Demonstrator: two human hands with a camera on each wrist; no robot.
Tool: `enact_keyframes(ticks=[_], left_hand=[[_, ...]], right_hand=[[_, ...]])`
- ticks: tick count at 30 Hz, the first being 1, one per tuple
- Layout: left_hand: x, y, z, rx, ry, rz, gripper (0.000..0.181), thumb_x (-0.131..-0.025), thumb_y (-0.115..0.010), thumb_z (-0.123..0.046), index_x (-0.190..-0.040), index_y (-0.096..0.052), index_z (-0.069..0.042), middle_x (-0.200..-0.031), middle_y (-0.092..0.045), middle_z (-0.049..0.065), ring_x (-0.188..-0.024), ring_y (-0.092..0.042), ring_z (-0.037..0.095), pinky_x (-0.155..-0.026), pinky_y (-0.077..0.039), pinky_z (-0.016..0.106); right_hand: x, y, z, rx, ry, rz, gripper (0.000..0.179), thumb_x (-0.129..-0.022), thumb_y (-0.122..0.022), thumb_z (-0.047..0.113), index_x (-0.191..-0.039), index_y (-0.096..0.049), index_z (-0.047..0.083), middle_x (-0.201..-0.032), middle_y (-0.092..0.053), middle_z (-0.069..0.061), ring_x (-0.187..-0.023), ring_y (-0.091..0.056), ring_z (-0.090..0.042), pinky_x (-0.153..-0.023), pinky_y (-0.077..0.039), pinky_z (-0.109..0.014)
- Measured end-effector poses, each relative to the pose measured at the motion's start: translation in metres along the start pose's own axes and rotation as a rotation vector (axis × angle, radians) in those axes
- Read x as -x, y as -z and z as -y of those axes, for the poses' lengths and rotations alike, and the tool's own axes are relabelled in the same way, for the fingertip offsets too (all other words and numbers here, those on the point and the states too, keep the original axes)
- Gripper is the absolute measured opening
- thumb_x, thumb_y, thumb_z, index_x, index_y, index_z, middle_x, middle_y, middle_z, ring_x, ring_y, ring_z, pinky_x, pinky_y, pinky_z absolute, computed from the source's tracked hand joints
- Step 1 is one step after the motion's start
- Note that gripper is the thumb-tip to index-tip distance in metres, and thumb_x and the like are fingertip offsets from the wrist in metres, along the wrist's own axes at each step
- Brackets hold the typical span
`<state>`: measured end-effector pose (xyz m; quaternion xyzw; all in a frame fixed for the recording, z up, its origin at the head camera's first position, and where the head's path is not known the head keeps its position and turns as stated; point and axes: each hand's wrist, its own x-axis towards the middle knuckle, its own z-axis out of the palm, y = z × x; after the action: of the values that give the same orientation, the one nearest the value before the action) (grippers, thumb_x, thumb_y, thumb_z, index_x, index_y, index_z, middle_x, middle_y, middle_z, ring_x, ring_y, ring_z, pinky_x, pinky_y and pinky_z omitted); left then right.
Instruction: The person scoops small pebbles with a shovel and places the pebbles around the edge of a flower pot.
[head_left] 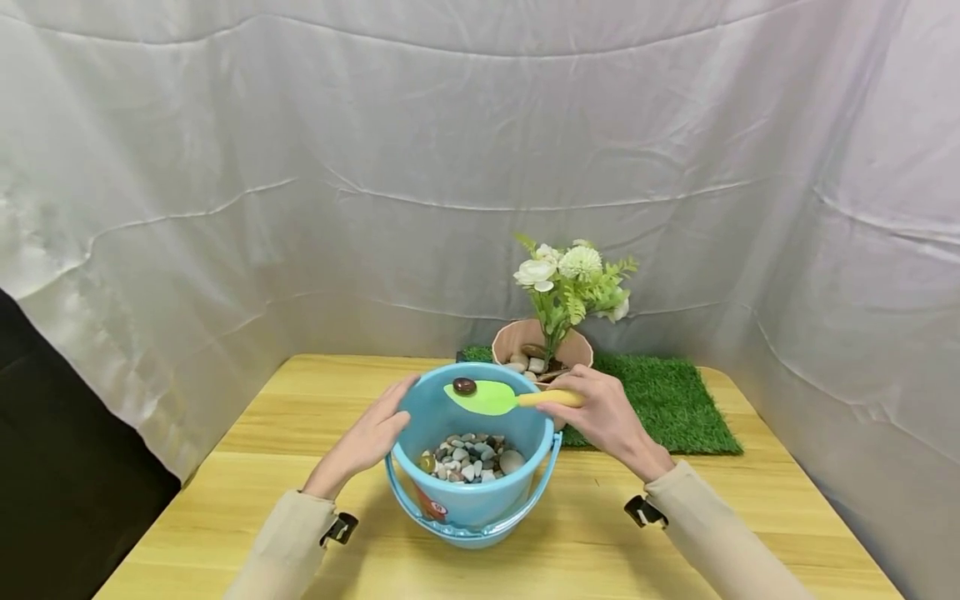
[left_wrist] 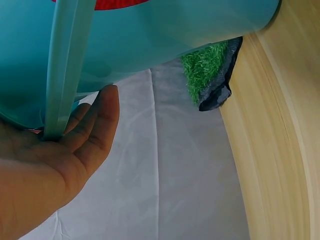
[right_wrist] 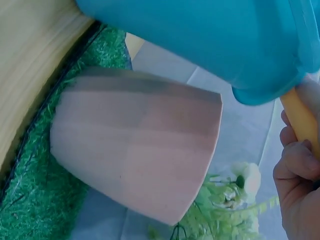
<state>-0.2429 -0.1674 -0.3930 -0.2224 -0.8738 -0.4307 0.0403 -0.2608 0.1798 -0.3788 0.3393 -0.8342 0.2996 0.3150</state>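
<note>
My right hand [head_left: 600, 408] grips the yellow handle [head_left: 551, 398] of a small toy shovel with a green blade [head_left: 483, 397]. On the blade lies a dark reddish-brown stone [head_left: 464, 386], held over the mouth of a light blue bucket [head_left: 480, 500]. Many small mixed pebbles [head_left: 468, 458] cover the bucket's bottom. At the bucket's left rim, my left hand [head_left: 371, 437] holds on, thumb over the edge and fingers along the outer wall. The left wrist view shows these fingers [left_wrist: 102, 120] against the blue side, near the bucket's hanging handle [left_wrist: 67, 65].
Behind the bucket stands a pinkish flowerpot [right_wrist: 135, 145] with stones and white artificial flowers [head_left: 579, 262]. It rests on a green grass mat [head_left: 675, 408] at the back right of the wooden table [head_left: 255, 450]. Grey-white curtains [head_left: 420, 150] surround the table.
</note>
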Motion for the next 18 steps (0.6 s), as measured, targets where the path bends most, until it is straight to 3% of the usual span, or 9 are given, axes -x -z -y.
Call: enact_keyframes(ticks=[7, 18], left_hand=[[-0.001, -0.001, 0.000, 0.003, 0.015, 0.001, 0.063, -0.093, -0.036, -0.004, -0.155, -0.023, -0.003, -0.156, -0.029, 0.021, -0.138, -0.037, 0.042, -0.108, -0.033, 0.059], [-0.001, -0.001, 0.000, 0.005, 0.024, 0.000, 0.064, -0.092, -0.036, -0.005, -0.155, -0.022, -0.002, -0.158, -0.027, 0.022, -0.140, -0.033, 0.042, -0.111, -0.030, 0.059]], right_hand=[[0.001, 0.018, -0.008, 0.027, -0.010, -0.029, 0.022, -0.073, -0.084, 0.019, -0.094, -0.078, 0.016, -0.074, -0.053, 0.008, -0.061, -0.041, -0.003, -0.056, -0.039, -0.021], [-0.007, 0.056, -0.026, 0.164, -0.024, -0.077, 0.017, -0.073, -0.084, 0.017, -0.087, -0.077, 0.013, -0.072, -0.056, 0.006, -0.060, -0.040, -0.004, -0.055, -0.036, -0.021]])
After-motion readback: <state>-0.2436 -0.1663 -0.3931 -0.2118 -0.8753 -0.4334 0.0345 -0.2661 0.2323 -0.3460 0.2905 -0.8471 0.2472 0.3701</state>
